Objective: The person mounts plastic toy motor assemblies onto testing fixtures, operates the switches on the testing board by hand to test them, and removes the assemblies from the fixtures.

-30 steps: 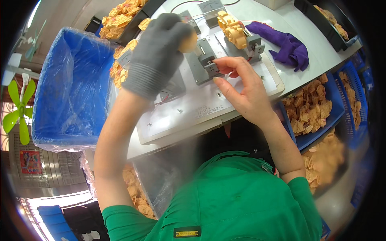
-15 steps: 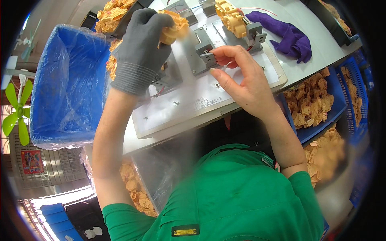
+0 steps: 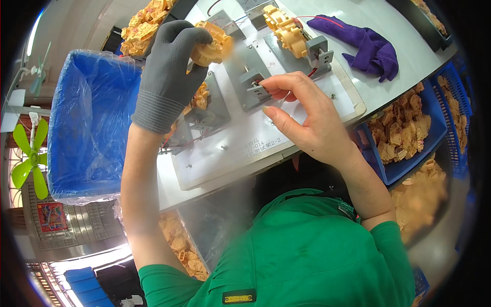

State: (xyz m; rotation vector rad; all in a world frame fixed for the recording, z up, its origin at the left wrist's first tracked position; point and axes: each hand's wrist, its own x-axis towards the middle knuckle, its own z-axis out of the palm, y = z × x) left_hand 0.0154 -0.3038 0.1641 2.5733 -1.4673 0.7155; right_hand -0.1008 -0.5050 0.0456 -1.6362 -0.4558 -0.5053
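My left hand, in a grey knit glove, grips a yellow plastic part above the white fixture plate. My bare right hand rests on the plate, its fingertips at a grey metal clamp block in the plate's middle. A second yellow plastic part sits mounted in the far fixture beside another grey block. A third yellow part lies partly hidden under my left wrist in the left fixture.
A blue bin lined with clear plastic stands at the left. A purple cloth lies at the far right of the table. Blue trays of yellow parts sit to the right, more parts at the back left. A green fan at the left edge.
My left hand has carried the yellow part slightly right and up over the plate. My right hand stays at the middle clamp block, fingers shifted a little.
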